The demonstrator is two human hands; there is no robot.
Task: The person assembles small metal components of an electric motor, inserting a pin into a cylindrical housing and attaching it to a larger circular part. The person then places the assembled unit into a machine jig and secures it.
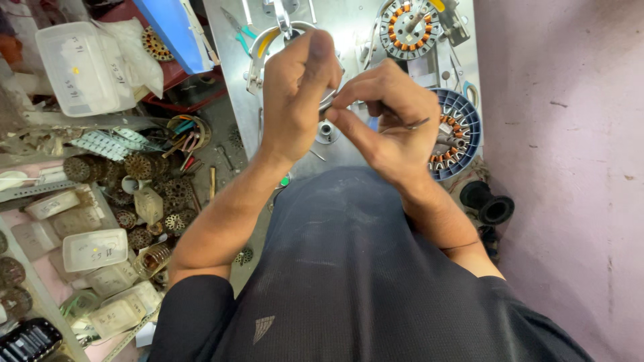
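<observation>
1. The left hand [295,94] is raised over the grey metal surface [355,154], its fingers curled and closed around the end of a small, slim silver metal part [327,102] that is mostly hidden by the thumb
2. The right hand [392,117] is held just beside the left one, fingertips touching the same small metal part, so that the part is pinched between both hands above the middle of the surface
3. A thin dark metal tool [417,123], seemingly tweezers or a pin, is gripped in the closed right hand and sticks out to the right past the knuckles
4. Beneath the hands a small round silver bushing [327,130] is seen standing on the surface
5. At the far right of the surface a round motor stator with orange copper windings [409,27] is mounted, and nearer the right wrist a blue round plastic housing with wound coils inside [463,134] is lying
6. A silver clamp with a yellow curved band [265,47] is placed behind the left hand
7. To the left, on the floor, a heap of rusty toothed stator cores [144,191], clear plastic boxes [94,249] and a white lidded plastic bin [84,67] are spread
8. A black plastic pipe fitting [490,203] is lying by the pink wall [570,167]
</observation>
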